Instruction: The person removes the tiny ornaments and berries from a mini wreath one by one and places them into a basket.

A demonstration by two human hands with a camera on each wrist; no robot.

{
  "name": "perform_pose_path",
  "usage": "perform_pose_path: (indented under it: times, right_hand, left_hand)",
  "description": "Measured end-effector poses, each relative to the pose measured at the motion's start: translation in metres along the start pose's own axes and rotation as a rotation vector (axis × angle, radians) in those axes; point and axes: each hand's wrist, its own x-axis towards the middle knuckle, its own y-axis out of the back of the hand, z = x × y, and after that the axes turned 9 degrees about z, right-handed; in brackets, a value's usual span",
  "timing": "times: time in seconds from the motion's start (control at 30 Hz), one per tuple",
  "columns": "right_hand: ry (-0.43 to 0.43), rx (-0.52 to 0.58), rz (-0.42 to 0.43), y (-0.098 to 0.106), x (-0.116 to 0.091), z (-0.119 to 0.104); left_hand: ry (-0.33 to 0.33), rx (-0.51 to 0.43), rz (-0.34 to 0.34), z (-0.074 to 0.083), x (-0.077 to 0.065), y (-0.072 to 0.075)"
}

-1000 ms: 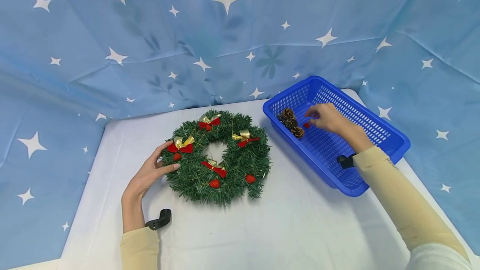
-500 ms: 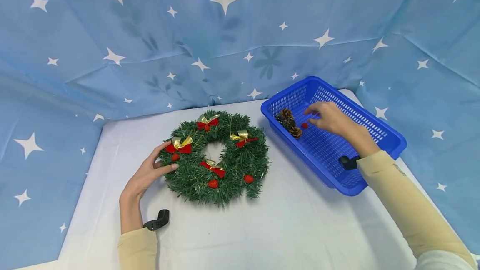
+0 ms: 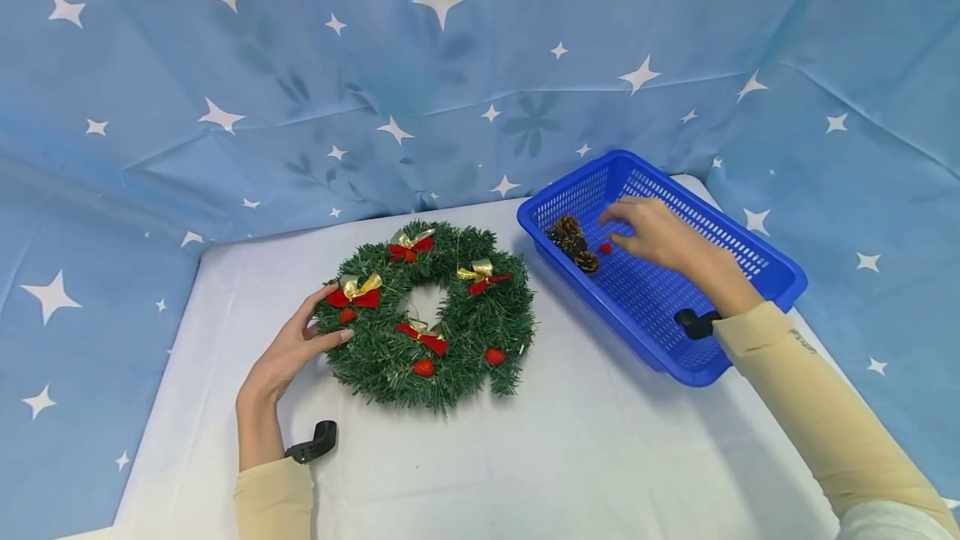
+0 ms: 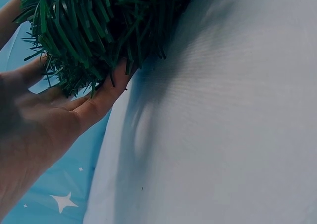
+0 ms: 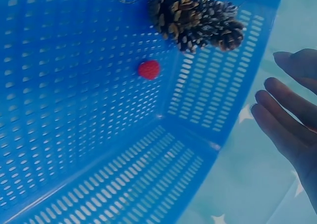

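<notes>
Star-patterned blue backdrop point(image 3: 465, 57) behind a white tablecloth point(image 3: 480, 465)

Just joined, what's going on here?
A person's left hand holds the left edge of a green wreath, already decorated with red-and-gold bows and red berry ornaments. Their right hand is over the blue plastic basket, fingers slightly bent and holding nothing. In the basket are a cluster of pinecones and one loose red berry, not picked up.

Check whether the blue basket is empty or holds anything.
Not empty: the right wrist view shows pine cones and a red berry-like piece inside the blue basket.
</notes>
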Motion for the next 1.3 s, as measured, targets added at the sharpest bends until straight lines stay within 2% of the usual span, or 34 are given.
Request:
perform_pose_path:
  times: [0.67,0.97,1.3]
  right_hand:
    - [0.052,0.007,-0.01,0.016,0.003,-0.049]
    - [0.117,0.013,0.013,0.012,0.001,-0.06]
    - [0.123,0.018,-0.014,0.006,-0.004,-0.076]
  left_hand:
    - [-0.026,-0.02,0.015,-0.003,0.001,0.0]
    - [-0.019,-0.02,0.025,-0.004,0.0,0.0]
    - [-0.02,-0.027,0.021,-0.005,0.001,0.001]
